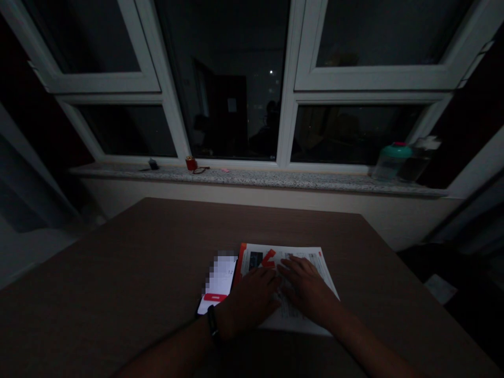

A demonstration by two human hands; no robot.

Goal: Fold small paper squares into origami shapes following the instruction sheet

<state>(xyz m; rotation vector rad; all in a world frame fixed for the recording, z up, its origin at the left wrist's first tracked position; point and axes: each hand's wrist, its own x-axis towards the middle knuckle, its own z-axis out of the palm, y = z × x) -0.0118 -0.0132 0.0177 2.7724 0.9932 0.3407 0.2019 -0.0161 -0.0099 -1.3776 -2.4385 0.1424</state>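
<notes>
An open-looking booklet or printed sheet [323,281] with a red-orange left edge lies on the table, under both my hands. My left hand [254,295] rests over its left half, thumb and fingers apart, with a dark band [213,321] round the wrist. My right hand [306,287] lies on the right half with fingers stretched out towards the left hand. Just beyond my left fingertips is a red angular shape [269,258]; I cannot tell whether it is printed or a loose piece. Left of the booklet lies a phone [222,278] with its screen lit, partly blurred out.
The brown table [157,252] reaches towards a stone windowsill [252,178]. On the sill stand a small red jar [191,163], a small dark bottle [153,164] and a large clear bottle with a green top [389,163]. The room is dim.
</notes>
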